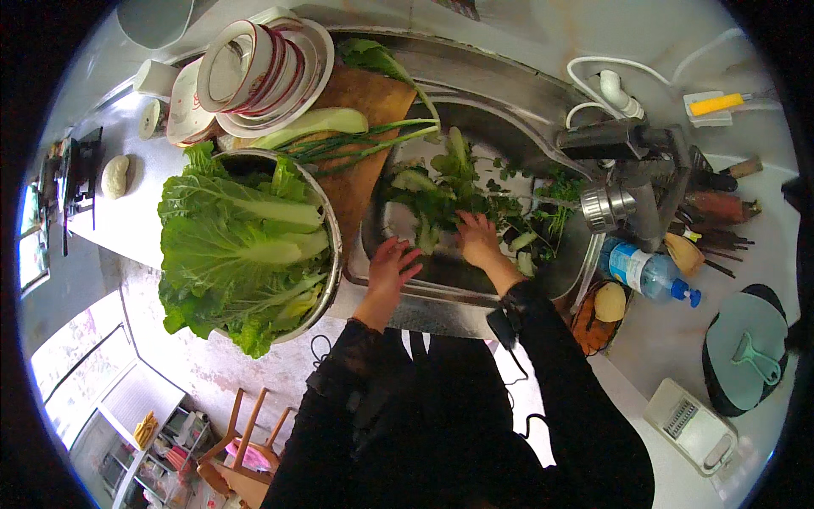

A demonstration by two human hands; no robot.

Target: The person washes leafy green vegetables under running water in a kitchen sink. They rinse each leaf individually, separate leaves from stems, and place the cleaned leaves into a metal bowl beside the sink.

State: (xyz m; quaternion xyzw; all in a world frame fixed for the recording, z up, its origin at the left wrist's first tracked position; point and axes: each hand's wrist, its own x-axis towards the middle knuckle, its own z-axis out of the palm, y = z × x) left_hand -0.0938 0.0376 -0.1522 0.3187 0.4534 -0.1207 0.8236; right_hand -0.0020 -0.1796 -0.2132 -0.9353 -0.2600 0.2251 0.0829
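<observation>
Green leaves and vegetable pieces [439,191] lie in a stainless steel sink [407,286] in front of me. My left hand [389,270], fingers apart and empty, is over the sink's near left part. Farther right, my right hand [477,238] reaches to the edge of the leaves; its fingertips are partly hidden, so a hold cannot be told. A stream of water runs from the faucet [607,207] at the sink's right side. Large leafy greens [248,248] are heaped in a round metal basin [334,267] left of the sink.
Left of the sink, a wooden cutting board [362,102] carries scallions [337,146] and a pale green gourd [311,126], beside stacked bowls [235,70]. A dish soap bottle [642,270], a lidded pan [744,350] and a grater [690,426] stand on the right counter.
</observation>
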